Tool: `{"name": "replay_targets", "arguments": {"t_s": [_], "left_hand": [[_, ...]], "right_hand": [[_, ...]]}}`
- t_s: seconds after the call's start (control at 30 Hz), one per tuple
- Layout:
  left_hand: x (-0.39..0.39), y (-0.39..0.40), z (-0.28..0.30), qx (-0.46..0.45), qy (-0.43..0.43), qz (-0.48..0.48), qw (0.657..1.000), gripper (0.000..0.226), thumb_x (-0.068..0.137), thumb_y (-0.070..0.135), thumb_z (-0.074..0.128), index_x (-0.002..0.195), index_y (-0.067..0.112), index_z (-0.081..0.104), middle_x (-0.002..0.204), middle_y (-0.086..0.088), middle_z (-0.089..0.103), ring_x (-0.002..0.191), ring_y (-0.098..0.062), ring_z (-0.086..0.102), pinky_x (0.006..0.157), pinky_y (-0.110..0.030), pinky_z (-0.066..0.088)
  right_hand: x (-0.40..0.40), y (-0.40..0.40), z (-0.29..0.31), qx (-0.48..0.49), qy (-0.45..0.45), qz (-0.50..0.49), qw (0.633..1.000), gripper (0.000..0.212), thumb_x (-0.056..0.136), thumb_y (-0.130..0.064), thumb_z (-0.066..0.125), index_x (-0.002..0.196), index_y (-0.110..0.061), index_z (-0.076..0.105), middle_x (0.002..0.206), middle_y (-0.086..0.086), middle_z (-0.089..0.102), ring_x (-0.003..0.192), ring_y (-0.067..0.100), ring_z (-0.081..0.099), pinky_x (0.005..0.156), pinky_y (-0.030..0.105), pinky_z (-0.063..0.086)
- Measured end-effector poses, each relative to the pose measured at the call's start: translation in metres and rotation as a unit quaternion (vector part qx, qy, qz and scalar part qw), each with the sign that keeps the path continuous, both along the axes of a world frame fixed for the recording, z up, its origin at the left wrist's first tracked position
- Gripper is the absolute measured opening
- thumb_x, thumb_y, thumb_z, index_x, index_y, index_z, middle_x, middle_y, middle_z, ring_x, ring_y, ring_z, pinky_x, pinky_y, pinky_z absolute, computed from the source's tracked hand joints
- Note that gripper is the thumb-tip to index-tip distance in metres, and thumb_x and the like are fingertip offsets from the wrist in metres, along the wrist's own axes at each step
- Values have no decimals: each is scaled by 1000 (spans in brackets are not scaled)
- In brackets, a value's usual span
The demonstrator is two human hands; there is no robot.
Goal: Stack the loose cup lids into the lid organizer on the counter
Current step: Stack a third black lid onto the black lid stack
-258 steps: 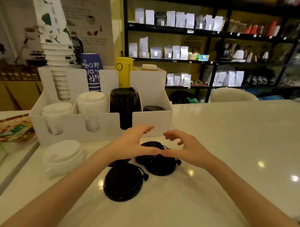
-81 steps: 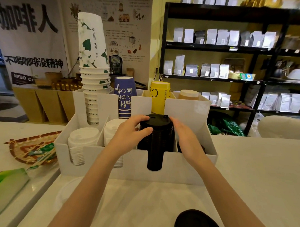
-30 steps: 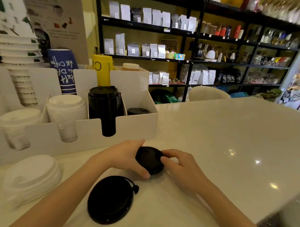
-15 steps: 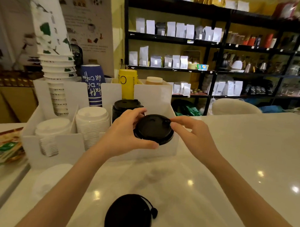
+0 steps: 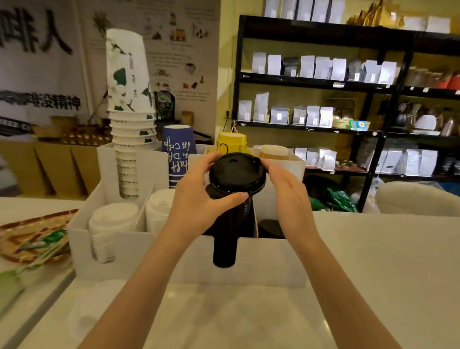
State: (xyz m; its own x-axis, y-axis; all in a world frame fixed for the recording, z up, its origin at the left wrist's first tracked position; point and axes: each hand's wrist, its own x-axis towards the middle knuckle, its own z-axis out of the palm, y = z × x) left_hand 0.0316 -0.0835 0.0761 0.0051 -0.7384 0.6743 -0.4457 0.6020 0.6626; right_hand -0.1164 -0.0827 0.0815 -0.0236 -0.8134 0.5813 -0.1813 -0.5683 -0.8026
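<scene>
A black cup lid (image 5: 236,174) sits tilted on top of the tall stack of black lids (image 5: 225,239) in the white lid organizer (image 5: 272,262). My left hand (image 5: 199,199) grips the lid's left edge, thumb in front. My right hand (image 5: 288,197) touches its right edge with flat fingers. Two stacks of white lids (image 5: 112,222) fill the organizer's left compartments. A low stack of small black lids (image 5: 271,228) lies in the right compartment.
Stacked paper cups (image 5: 129,113), a blue cup (image 5: 176,156) and a yellow cup (image 5: 231,144) stand in the organizer's back row. A woven tray (image 5: 20,237) with packets lies at left. A pile of white lids (image 5: 93,313) rests on the counter (image 5: 376,284) in front.
Both hands carried the black lid forward and up from in front of the organizer onto the tall black stack. The view tilted up, so the large loose black lid is out of sight.
</scene>
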Motion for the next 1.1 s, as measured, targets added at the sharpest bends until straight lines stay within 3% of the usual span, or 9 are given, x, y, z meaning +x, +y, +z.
{"name": "replay_targets", "arguments": {"t_s": [0.07, 0.13, 0.23, 0.37, 0.6, 0.77, 0.87, 0.97, 1.1], "left_hand": [[-1, -3, -3, -14, -20, 24, 999, 67, 62, 28, 79, 120, 25, 46, 114, 14, 53, 108, -2, 46, 90, -17, 38], [-1, -6, -6, -18, -33, 42, 998, 66, 62, 29, 79, 119, 24, 47, 114, 14, 54, 107, -2, 46, 89, -17, 38], [-1, -11, -11, -5, -47, 78, 996, 73, 63, 31, 78, 126, 21, 43, 117, 12, 50, 108, -2, 42, 87, -14, 34], [0, -17, -16, 26, -54, 103, 993, 76, 65, 33, 76, 130, 19, 38, 132, 0, 51, 120, -11, 43, 94, -20, 32], [0, -20, -18, 84, -56, 104, 989, 74, 68, 37, 73, 130, 20, 38, 135, -2, 50, 124, -18, 44, 96, -28, 38], [-3, -18, -17, 87, -66, 105, 988, 73, 69, 39, 71, 131, 20, 37, 136, -2, 49, 124, -19, 44, 99, -33, 39], [-2, -18, -17, 89, -71, 97, 989, 72, 69, 38, 71, 131, 19, 37, 135, -2, 50, 124, -19, 44, 98, -31, 39], [2, -20, -15, 100, -65, 85, 989, 72, 69, 36, 72, 130, 20, 38, 135, -2, 50, 124, -17, 45, 91, -24, 36], [7, -20, -14, 117, -62, 71, 989, 70, 69, 36, 72, 129, 19, 40, 132, -3, 53, 121, -16, 47, 88, -20, 35]], "right_hand": [[5, -8, -8, 18, 36, 25, 999, 34, 96, -32, 29, 120, -29, 53, 110, -19, 57, 101, -17, 47, 90, -1, 33], [8, -15, -15, 32, 53, 41, 997, 43, 93, -40, 26, 126, -28, 49, 127, -9, 53, 118, 2, 45, 107, 22, 31], [10, -21, -18, 96, -6, 80, 992, 37, 96, -38, 28, 125, -28, 50, 130, 0, 54, 121, 10, 46, 109, 34, 31], [10, -27, -22, 143, -19, 80, 986, 43, 96, -37, 26, 134, -23, 41, 136, 0, 47, 119, 8, 40, 100, 24, 25], [7, -35, -26, 141, -23, 90, 986, 33, 96, -33, 22, 117, -29, 48, 108, -13, 50, 98, 0, 43, 93, 16, 26], [4, -40, -30, 132, -3, 85, 988, 35, 97, -31, 22, 114, -29, 53, 89, -26, 49, 78, -16, 45, 54, -11, 31], [3, -40, -33, 111, 7, 67, 992, 32, 97, -28, 25, 104, -30, 56, 94, -18, 56, 80, -21, 49, 63, -11, 33], [4, -41, -36, 97, 18, 55, 994, 38, 97, -30, 28, 121, -17, 54, 112, -4, 59, 99, -5, 51, 83, 2, 38], [5, -39, -38, 82, 31, 52, 995, 33, 96, -31, 29, 111, -21, 57, 100, -2, 59, 92, -2, 52, 68, -6, 37]]}}
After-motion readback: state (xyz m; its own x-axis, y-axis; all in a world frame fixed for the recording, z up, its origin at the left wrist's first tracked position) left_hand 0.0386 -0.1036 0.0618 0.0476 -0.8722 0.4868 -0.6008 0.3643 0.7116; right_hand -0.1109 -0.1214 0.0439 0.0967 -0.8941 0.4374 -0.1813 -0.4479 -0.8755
